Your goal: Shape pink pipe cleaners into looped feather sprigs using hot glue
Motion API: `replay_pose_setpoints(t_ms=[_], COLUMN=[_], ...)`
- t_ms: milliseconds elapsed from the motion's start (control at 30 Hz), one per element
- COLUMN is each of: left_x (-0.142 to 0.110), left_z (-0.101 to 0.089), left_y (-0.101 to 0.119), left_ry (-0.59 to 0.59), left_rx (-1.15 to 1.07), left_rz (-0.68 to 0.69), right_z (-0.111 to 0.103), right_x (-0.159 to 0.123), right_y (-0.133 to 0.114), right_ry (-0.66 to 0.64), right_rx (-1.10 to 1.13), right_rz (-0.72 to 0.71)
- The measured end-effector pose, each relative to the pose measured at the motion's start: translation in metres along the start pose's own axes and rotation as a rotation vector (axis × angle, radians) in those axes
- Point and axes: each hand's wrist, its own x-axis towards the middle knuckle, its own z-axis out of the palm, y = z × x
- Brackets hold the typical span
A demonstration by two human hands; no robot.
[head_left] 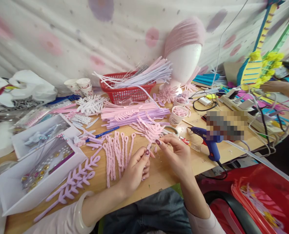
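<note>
My left hand (137, 165) is closed in a pinch on a small pink pipe cleaner piece (149, 146) above the table's front edge. My right hand (175, 155) meets it from the right, thumb and finger pressed together on the same piece; its far end is partly hidden by the fingers. Just beyond lies a pile of bent pink pipe cleaners (150, 128). Left of my left hand, twisted pink pipe cleaner strips with looped ends (116, 152) lie in a row. Two lilac pipe cleaner leaf sprigs (72, 183) rest further left.
A red basket (128, 94) of pipe cleaners stands at the back, beside a white mannequin head (185, 63). White boxes (68, 162) of beads sit left. Right are a blue glue gun (211, 143), a power strip (242, 105) with cables, and another person's hand (272, 86).
</note>
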Motion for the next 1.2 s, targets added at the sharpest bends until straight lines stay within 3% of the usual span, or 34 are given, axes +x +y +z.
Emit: replay_pose_setpoints(t_ms=[700,1200], left_x=[0.0006,-0.0004], left_z=[-0.0009,0.0002], left_y=[-0.0014,-0.0003], left_ry=[0.009,0.008], left_rx=[0.004,0.003], left_rz=[-0.004,-0.002], right_z=[0.0035,0.0055], right_x=[-0.0049,-0.0043], right_y=[0.0073,0.0024], right_ry=[-0.013,-0.015], right_rx=[0.115,0.050], right_rz=[0.041,0.022])
